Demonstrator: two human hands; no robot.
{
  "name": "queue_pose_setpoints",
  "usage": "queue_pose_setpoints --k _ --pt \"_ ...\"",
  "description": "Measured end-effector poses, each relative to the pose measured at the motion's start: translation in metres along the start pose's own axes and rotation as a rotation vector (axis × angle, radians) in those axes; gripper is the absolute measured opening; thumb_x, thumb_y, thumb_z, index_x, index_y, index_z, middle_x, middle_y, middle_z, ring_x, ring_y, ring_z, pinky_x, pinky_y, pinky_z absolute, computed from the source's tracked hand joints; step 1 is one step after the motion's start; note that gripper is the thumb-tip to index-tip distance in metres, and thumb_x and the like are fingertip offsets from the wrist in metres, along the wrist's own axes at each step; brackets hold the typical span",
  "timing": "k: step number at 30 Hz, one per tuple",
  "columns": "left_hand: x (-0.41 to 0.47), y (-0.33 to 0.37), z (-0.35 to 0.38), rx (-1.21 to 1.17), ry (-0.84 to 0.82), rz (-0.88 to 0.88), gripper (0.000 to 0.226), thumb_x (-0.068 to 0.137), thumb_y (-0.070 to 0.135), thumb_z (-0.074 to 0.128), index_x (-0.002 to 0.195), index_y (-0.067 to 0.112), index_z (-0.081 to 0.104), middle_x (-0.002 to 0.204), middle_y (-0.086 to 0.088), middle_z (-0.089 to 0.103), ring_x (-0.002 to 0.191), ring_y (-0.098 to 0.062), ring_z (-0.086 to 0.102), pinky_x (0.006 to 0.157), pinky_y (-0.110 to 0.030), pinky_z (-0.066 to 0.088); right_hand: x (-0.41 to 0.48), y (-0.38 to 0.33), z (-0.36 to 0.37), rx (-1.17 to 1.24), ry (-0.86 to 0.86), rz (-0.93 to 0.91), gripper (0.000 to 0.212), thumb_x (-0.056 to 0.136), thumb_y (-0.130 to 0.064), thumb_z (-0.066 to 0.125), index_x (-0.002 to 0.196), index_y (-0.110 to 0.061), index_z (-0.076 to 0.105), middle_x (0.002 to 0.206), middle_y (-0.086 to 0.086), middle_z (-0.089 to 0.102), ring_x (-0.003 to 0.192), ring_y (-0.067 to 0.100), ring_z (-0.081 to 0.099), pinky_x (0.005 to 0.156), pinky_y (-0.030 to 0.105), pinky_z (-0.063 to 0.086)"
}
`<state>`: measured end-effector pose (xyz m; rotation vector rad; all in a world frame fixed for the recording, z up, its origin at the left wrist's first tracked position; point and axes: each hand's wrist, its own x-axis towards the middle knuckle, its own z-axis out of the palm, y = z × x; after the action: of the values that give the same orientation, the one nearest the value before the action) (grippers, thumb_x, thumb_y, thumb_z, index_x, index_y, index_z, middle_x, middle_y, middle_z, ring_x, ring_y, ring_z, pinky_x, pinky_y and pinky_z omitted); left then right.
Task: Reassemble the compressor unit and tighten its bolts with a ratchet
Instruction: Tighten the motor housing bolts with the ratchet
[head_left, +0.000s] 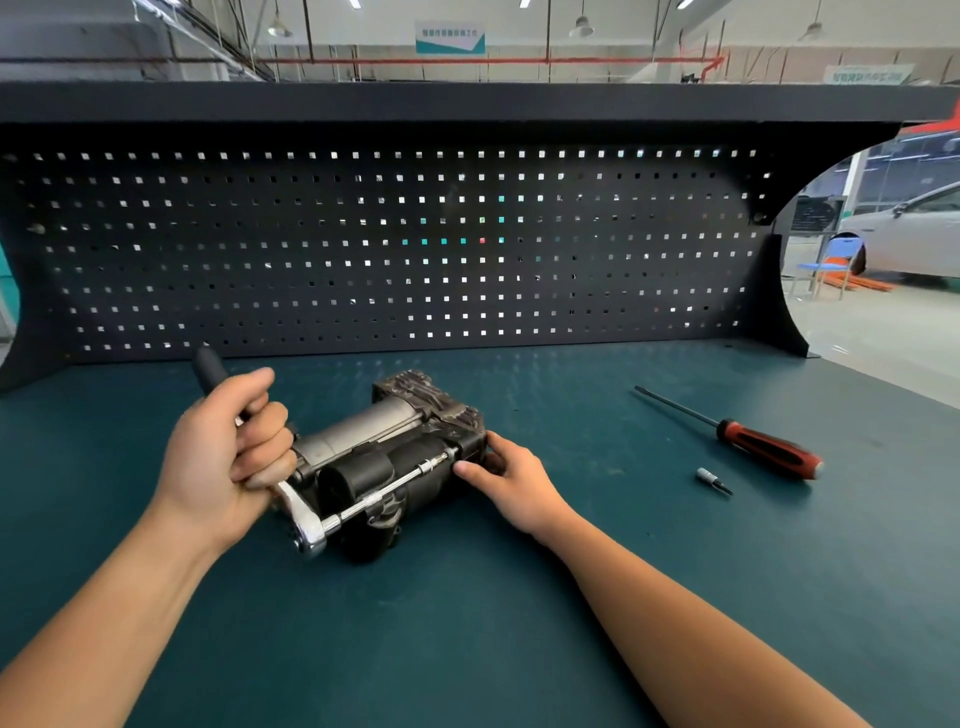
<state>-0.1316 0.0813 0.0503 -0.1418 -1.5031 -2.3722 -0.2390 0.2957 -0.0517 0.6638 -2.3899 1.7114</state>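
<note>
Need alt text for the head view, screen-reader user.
Left hand grips a ratchet whose extension runs along the compressor unit on a teal workbench; the right hand holds the unit's end. A red-and-black screwdriver and a small bit lie at right.

The compressor (395, 457) and ratchet (311, 530) fill the gap between left hand (228, 452) and right hand (511, 478) fingers; rightward, bench (467, 623) lies open up to bit (711, 479) and screwdriver (748, 441); pegboard (395, 249) blocks beyond the fingertips.

The polished chrome ratchet (311, 530) shines bright, and its black grip is matt. The grimy black-and-grey compressor unit (395, 447) pairs a dull grey metal cylinder with a matt black casing. The red-and-black plastic-handled screwdriver (769, 449) has a slight sheen. The teal tabletop (467, 623) looks matt and faintly scuffed. The dark perforated back panel (363, 260) looks like matt painted metal.
</note>
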Motion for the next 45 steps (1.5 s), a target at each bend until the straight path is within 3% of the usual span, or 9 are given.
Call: queue_pose_setpoints --k 10,15,18,21,25,29,35,42,45 --pt "-0.017 0.009 0.025 0.402 -0.322 0.217 0.042 0.077 0.008 0.058 0.044 0.021 0.034 0.036 0.006 0.025 0.028 -0.006 0.018 0.04 -0.008 0.023 0.0 0.001 -0.001 -0.018 -0.001 -0.008 0.034 0.088 -0.024 0.065 0.122 -0.02 0.059 0.113 -0.007 0.067 0.106 0.005 0.059 0.088 0.01 0.041" --pt "-0.041 0.001 0.028 0.725 -0.453 0.345 0.03 0.065 0.033 0.063 0.044 0.021 0.045 0.037 0.006 0.034 0.031 -0.01 0.029 0.041 -0.012 0.028 0.0 0.001 -0.001 -0.025 0.0 -0.009 0.034 0.088 -0.025 0.065 0.121 -0.02 0.059 0.113 -0.006 0.067 0.106 0.006 0.06 0.088 0.012 0.041" --pt "-0.031 -0.001 0.02 0.436 -0.236 0.246 0.038 0.077 0.021 0.065 0.048 0.023 0.04 0.038 0.008 0.027 0.031 -0.007 0.019 0.038 -0.008 0.02 0.001 0.001 0.0 -0.029 0.02 -0.011 0.031 0.086 -0.028 0.067 0.116 -0.021 0.061 0.106 -0.009 0.068 0.1 0.004 0.062 0.082 0.006 0.042" --pt "-0.014 -0.008 -0.002 0.012 0.124 -0.054 0.038 0.095 0.024 0.045 0.06 0.02 0.03 0.035 0.011 0.022 0.027 -0.003 0.013 0.028 -0.014 0.011 0.0 0.0 0.0 -0.009 0.036 0.002 0.027 0.084 -0.027 0.07 0.11 -0.024 0.063 0.099 -0.011 0.068 0.095 0.003 0.063 0.078 0.002 0.042" --pt "-0.009 -0.018 -0.016 -0.394 0.336 -0.319 0.04 0.098 0.03 0.042 0.062 0.021 0.026 0.033 0.01 0.023 0.022 -0.008 0.024 0.028 -0.019 0.023 0.0 0.0 0.0 -0.004 0.013 0.008 0.032 0.085 -0.027 0.069 0.115 -0.021 0.062 0.106 -0.007 0.069 0.1 0.005 0.064 0.088 0.012 0.045" --pt "-0.006 -0.01 -0.01 -0.167 0.267 -0.183 0.035 0.096 0.022 0.042 0.063 0.02 0.029 0.034 0.012 0.021 0.023 -0.005 0.02 0.027 -0.014 0.013 -0.001 -0.002 -0.001 -0.07 0.001 0.0 0.037 0.087 -0.03 0.066 0.121 -0.019 0.059 0.111 -0.007 0.068 0.102 0.004 0.062 0.081 0.002 0.04" --pt "-0.008 0.002 0.0 0.03 0.133 -0.101 0.036 0.094 0.015 0.038 0.061 0.02 0.025 0.035 0.011 0.018 0.024 -0.002 0.015 0.03 -0.016 0.01 -0.001 -0.001 0.0 -0.113 -0.015 0.006 0.034 0.089 -0.03 0.064 0.119 -0.015 0.059 0.111 -0.003 0.068 0.102 0.008 0.061 0.088 0.015 0.043" --pt "-0.03 0.012 0.049 0.562 -0.26 0.177 0.053 0.087 0.0 0.052 0.042 0.02 0.032 0.037 0.002 0.023 0.03 -0.01 0.018 0.036 -0.013 0.022 -0.005 -0.002 -0.002 -0.15 -0.04 0.008 0.035 0.089 -0.029 0.064 0.121 -0.019 0.058 0.113 -0.004 0.067 0.106 0.009 0.06 0.092 0.019 0.044" --pt "-0.043 0.009 0.055 0.622 -0.368 0.193 0.036 0.071 0.009 0.058 0.043 0.017 0.037 0.038 0.002 0.026 0.03 -0.011 0.021 0.035 -0.015 0.023 -0.006 -0.003 -0.002 -0.173 -0.036 0.005 0.037 0.088 -0.029 0.064 0.123 -0.018 0.058 0.116 -0.003 0.066 0.11 0.011 0.059 0.097 0.025 0.044"
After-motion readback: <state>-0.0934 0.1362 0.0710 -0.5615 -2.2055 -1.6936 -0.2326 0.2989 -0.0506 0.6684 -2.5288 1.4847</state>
